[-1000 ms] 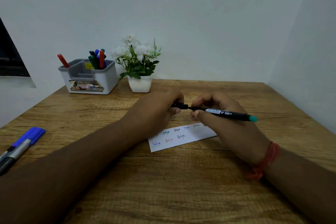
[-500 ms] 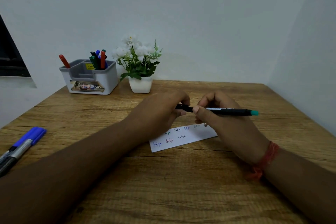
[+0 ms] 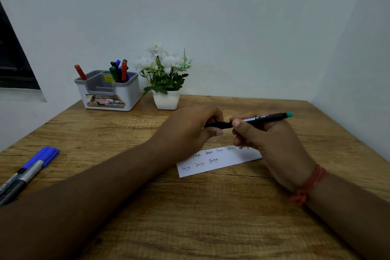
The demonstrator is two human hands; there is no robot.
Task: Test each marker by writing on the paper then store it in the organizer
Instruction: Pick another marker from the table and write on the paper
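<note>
A black marker with a teal end [image 3: 266, 118] is held level above the table, between both hands. My right hand [image 3: 272, 143] grips its barrel. My left hand [image 3: 190, 133] pinches the black cap end [image 3: 217, 125] of the same marker. Below the hands lies a white paper strip [image 3: 217, 162] with several small coloured words written on it. At the back left stands the grey and white organizer [image 3: 109, 91] with several markers in its right compartment [image 3: 119, 70] and a red one [image 3: 80, 72] at its left side.
Two more markers lie at the table's left edge, one with a blue cap [image 3: 42, 159] and a dark one [image 3: 12, 186] beside it. A white pot of white flowers [image 3: 165, 82] stands right of the organizer. Walls close in behind and on the right.
Both hands lifted the marker a little higher above the paper and its teal end tilted upward. My left fingers closed the gap on the cap end.
</note>
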